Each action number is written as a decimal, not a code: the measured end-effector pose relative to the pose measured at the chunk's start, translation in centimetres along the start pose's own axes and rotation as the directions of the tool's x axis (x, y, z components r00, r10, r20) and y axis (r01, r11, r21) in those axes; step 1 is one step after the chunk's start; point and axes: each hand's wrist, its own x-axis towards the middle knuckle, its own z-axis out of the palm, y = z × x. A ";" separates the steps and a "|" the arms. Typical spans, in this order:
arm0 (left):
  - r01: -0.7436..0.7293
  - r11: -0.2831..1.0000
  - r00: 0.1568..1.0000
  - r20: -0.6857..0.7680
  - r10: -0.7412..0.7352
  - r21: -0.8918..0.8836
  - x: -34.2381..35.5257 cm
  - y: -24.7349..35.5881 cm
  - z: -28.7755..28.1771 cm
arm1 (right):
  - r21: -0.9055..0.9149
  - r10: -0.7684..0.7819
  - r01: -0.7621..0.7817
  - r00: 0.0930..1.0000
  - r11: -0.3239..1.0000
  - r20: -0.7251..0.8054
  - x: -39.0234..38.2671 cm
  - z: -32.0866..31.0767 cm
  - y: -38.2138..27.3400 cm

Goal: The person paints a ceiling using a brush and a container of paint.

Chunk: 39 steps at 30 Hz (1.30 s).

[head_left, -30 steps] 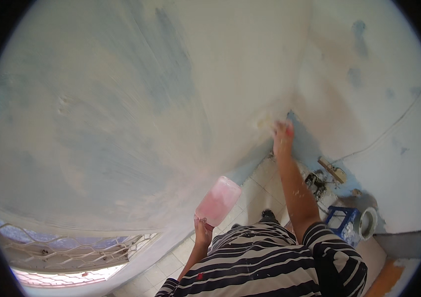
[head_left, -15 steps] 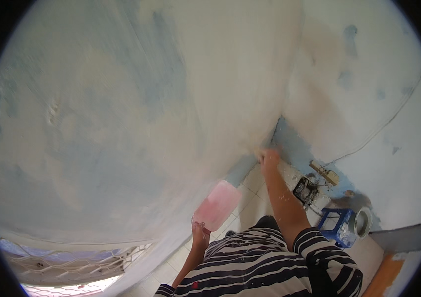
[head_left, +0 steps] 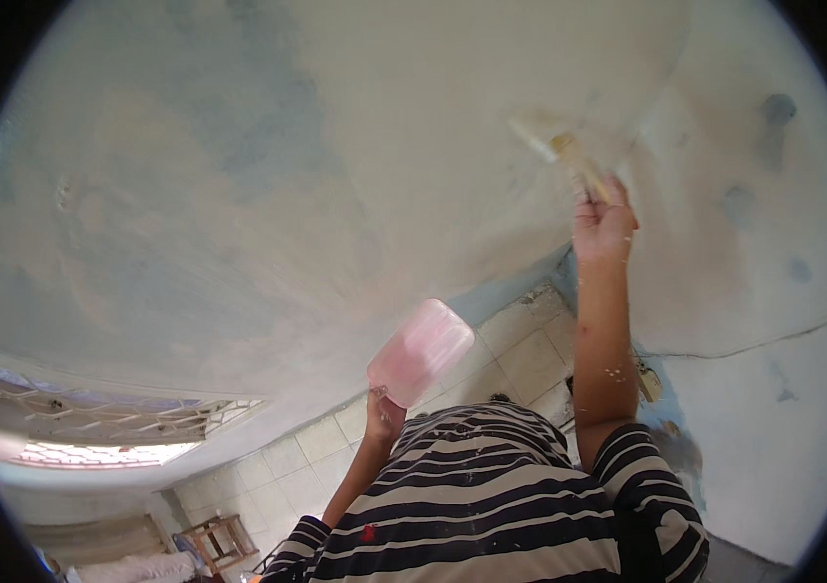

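My right hand (head_left: 605,219) is raised in front of the wall (head_left: 413,146) near the corner, its fingers closed round the handle of a flat paintbrush (head_left: 562,148). The brush is smeared by motion; its pale, wide end points up and left, and whether it touches the wall I cannot tell. Lower down, my left hand (head_left: 383,413) grips one end of a pink plastic container (head_left: 423,352). That container is tilted beside the wall. The wall shows whitish, streaky paint over blue-grey patches. White specks dot my right forearm.
A side wall (head_left: 754,243) with a thin cable meets the painted wall at right. Pale floor tiles (head_left: 316,437) lie below. A grilled window opening (head_left: 112,418) is at lower left, with a wooden stool (head_left: 219,541) beyond. A socket block (head_left: 649,384) sits low at right.
My right hand has risen from the low corner up along the wall, bringing the brush into clear sight. The pink container has shifted slightly up. The view has swung, showing the stool at lower left.
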 end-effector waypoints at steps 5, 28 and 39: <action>-0.034 0.988 0.997 -0.071 0.024 -0.151 -0.8 -2.9 1.4 | -0.033 -0.049 0.052 0.995 0.998 0.092 -0.9 -4.0 2.1; -0.115 0.993 0.942 -0.321 0.097 -0.040 -3.5 -6.3 6.2 | -0.105 0.284 -0.271 0.948 0.957 0.141 -0.2 -9.5 -2.0; -0.064 0.997 0.990 -0.131 0.057 -0.048 -2.3 -1.6 4.9 | -0.216 0.245 -0.204 0.952 0.955 0.185 -12.8 -15.9 -6.8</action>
